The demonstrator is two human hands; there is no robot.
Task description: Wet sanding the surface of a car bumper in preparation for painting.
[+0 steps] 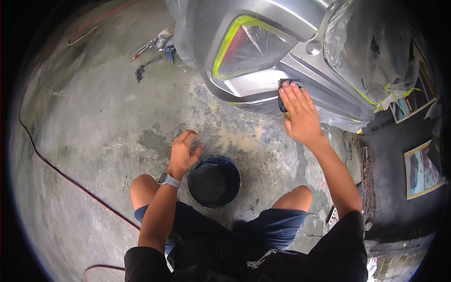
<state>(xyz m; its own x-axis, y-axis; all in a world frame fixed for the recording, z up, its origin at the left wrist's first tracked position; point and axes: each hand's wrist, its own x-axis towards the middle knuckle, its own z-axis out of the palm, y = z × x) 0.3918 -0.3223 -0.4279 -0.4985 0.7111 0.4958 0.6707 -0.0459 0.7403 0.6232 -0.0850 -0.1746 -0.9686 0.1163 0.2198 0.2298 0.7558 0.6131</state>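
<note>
My right hand (299,109) presses a dark sanding pad (282,104) against the silver-grey car body panel (253,83), its fingers laid over the top. Much of the pad is hidden under the palm and fingers. Just above the pad, yellow-green masking tape (219,57) frames a lamp (253,49) wrapped in clear plastic film. My left hand (183,149), with a watch on its wrist, hangs in the air with loosely curled fingers apart and nothing in them. Between my knees stands a dark round bucket (237,184), close by the left hand; a dark surface shows inside.
Plastic sheeting (359,51) covers the car at the upper right. A spray gun (164,41) and other tools lie on the stained concrete floor (94,117). A red hose (77,185) curves along the left. Framed pictures (423,169) and a rusty metal lattice (368,178) are at the right.
</note>
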